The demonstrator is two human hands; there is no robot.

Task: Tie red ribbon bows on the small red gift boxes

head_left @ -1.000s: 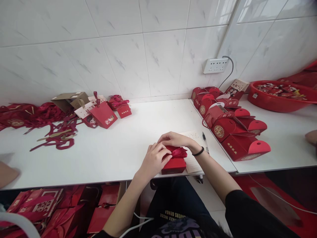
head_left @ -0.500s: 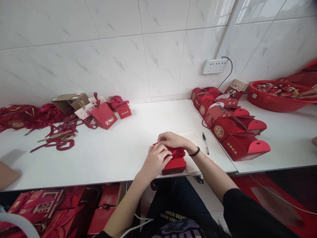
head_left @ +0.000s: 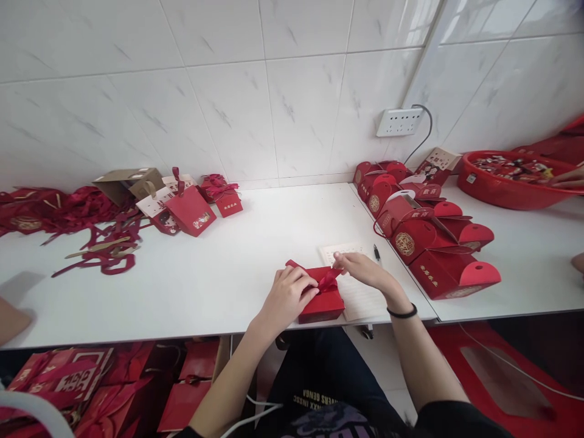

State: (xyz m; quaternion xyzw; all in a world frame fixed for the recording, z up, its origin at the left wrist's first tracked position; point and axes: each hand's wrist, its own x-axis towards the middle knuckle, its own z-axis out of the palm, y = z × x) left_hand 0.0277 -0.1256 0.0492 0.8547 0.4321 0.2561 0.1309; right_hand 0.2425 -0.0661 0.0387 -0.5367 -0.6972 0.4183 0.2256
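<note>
You have a small red gift box [head_left: 322, 307] right at the near edge of the counter [head_left: 283, 222], with a crimson satin ribbon [head_left: 327, 280] across its top. Your left hand [head_left: 294, 289] is the nearer one: it lies over the box's left side, fingers bent, thumb and fingertips drawn nearly together on the ribbon. Your right hand [head_left: 358, 267] is off the box, just past its far right corner, fingers curled and closed on the ribbon's end as far as the view shows. So the ribbon slants between your hands, from the middle of the lid away from you and rightward. With your left hand covering one side, you can't tell which way the box runs longest.

Just right of the box lies a lined notebook [head_left: 365, 301], partly under your right hand; a pen [head_left: 376, 253] sits beyond it, partly hidden. Farther right, red gold-printed cartons [head_left: 435, 280] with open flaps run back toward the wall. Well to your left is a tangle of loose ribbons [head_left: 112, 264], and behind it, a red handled bag [head_left: 194, 213]. At far right, another person's hand [head_left: 570, 177] is over a red plastic basin [head_left: 506, 193] of small packets [head_left: 511, 164]. Behind everything, a socket panel [head_left: 399, 123] is fixed to the tiled wall [head_left: 305, 121].
</note>
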